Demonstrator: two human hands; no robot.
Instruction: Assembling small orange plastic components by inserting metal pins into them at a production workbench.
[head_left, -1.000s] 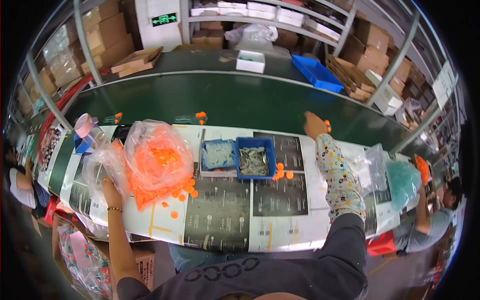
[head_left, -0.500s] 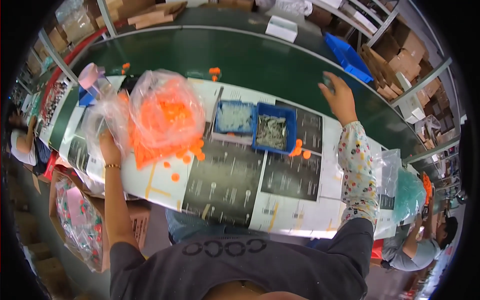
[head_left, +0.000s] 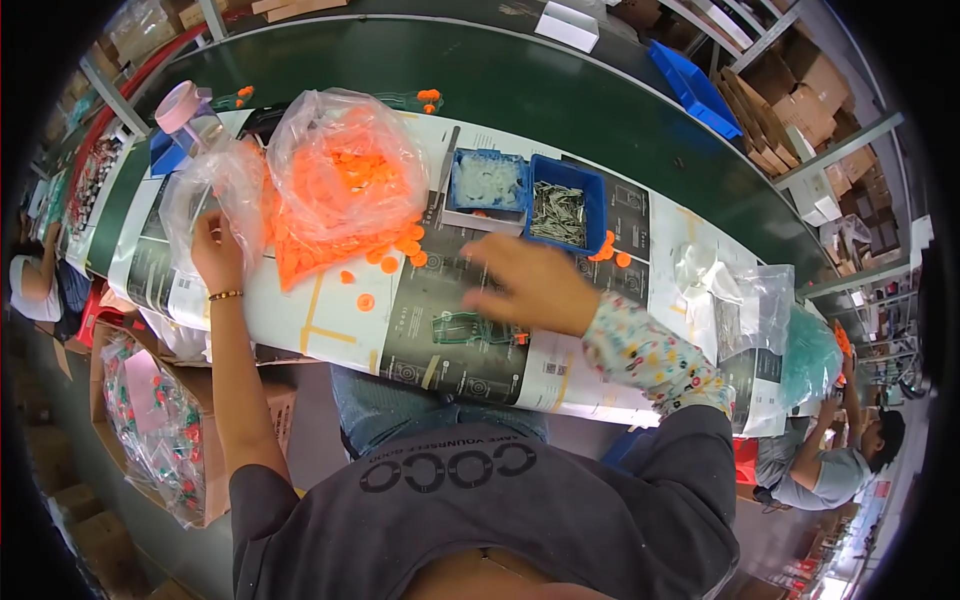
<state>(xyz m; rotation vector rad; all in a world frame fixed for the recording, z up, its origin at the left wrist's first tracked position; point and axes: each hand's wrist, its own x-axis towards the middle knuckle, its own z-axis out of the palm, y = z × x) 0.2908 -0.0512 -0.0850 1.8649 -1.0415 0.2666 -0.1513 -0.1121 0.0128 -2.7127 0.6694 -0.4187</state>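
Observation:
My left hand [head_left: 217,255] is at the mouth of a clear plastic bag [head_left: 240,195] on the left of the table. Its fingers are curled together, and whatever they hold is hidden. My right hand [head_left: 535,285], slightly blurred, hovers over the middle of the table with fingers apart and nothing seen in them. Just below it lies a flat green translucent piece [head_left: 470,328] with an orange bit at its right end. Between the hands stands a large clear bag [head_left: 345,115] full of orange plastic caps [head_left: 350,195], several of them loose beside it.
Beyond my right hand, one blue bin [head_left: 570,215] holds small metal pins and another [head_left: 490,182] whitish pieces. A green conveyor belt [head_left: 500,80] runs behind, carrying green-and-orange pieces. A pink-lidded bottle [head_left: 185,115] stands far left. Clear bags [head_left: 750,300] lie right; people sit at both sides.
My right hand has come from above the belt at the right to the middle of the table. The green piece now lies below it. My left hand stays by the clear bag.

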